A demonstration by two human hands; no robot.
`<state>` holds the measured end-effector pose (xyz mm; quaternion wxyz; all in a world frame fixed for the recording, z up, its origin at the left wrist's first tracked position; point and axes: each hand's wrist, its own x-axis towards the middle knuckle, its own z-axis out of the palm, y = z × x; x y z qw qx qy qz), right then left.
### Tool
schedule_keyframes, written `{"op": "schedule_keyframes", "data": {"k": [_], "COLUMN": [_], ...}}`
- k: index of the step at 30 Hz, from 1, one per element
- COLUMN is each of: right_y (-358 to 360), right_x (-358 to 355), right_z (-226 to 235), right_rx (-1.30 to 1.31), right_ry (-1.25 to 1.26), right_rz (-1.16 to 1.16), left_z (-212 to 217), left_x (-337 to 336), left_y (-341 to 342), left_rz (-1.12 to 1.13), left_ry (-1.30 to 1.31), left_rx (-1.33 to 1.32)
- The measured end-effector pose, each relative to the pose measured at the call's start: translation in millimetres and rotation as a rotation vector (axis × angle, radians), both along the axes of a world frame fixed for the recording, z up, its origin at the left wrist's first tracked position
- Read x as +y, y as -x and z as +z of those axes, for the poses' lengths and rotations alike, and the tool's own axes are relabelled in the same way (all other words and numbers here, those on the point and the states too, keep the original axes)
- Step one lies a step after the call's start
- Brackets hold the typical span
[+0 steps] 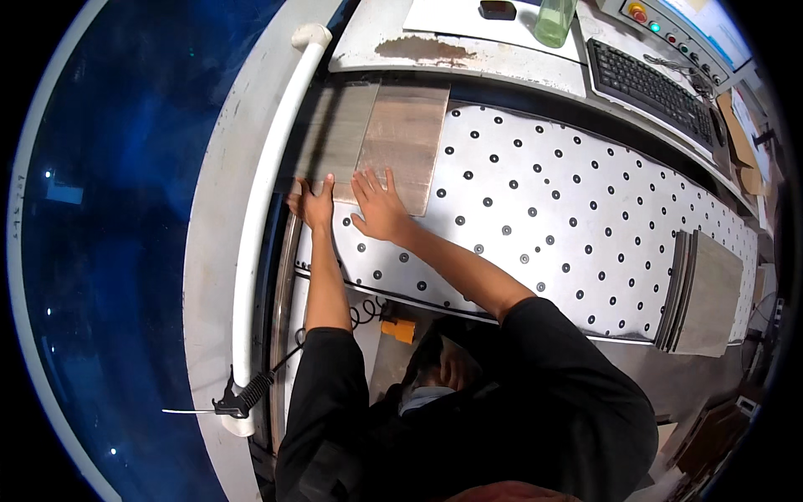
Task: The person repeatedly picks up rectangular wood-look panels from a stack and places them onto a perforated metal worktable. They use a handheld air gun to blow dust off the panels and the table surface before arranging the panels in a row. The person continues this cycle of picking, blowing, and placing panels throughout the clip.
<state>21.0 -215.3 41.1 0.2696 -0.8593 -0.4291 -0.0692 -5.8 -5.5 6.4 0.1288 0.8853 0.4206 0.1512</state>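
Two flat wood-look boards lie side by side at the far left of a white table dotted with black round studs. The left board (336, 125) is greyer, and the right board (406, 134) is browner. My right hand (382, 211) rests flat with fingers spread over the near part of the brown board. Beside it, my left hand (315, 204) touches the near left corner of the grey board. Its thumb and fingers are apart, though some fingertips are hidden at the edge.
A white rail (272, 201) runs along the left, with an air blow gun (238, 402) hanging at its near end. A stack of boards (703, 293) sits at the right. Beyond the studded table (523, 197) are a keyboard (648, 92), a green bottle (554, 23) and a button panel (673, 38).
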Motion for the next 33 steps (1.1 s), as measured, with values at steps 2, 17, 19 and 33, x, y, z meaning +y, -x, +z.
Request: {"op": "schedule_keyframes", "data": {"k": [2,17,19,33], "right_y": [0.8,93.0,114.3,232.1], "right_x": [1.4,-119.7,-148.5,-338.4], "right_z": [0.4,6.8,7.1,10.4], "right_rx": [0.003,0.023,0.086,0.252], "right_ry": [-0.011,-0.001,0.014,-0.314], "right_rz": [0.001,-0.118,-0.124,-0.186], "left_z": [3.7,0.2,3.4,21.1], "left_x": [-1.6,-11.6,-7.4,-90.4], "left_y": [-3.8,-18.1,-12.6,38.5], "left_rz": [-0.006,-0.042,-0.116,-0.246], "left_ry": [-0.007,0.07,0.074,-0.265], "left_rx": [-0.01,-0.026,-0.139,0.172]}}
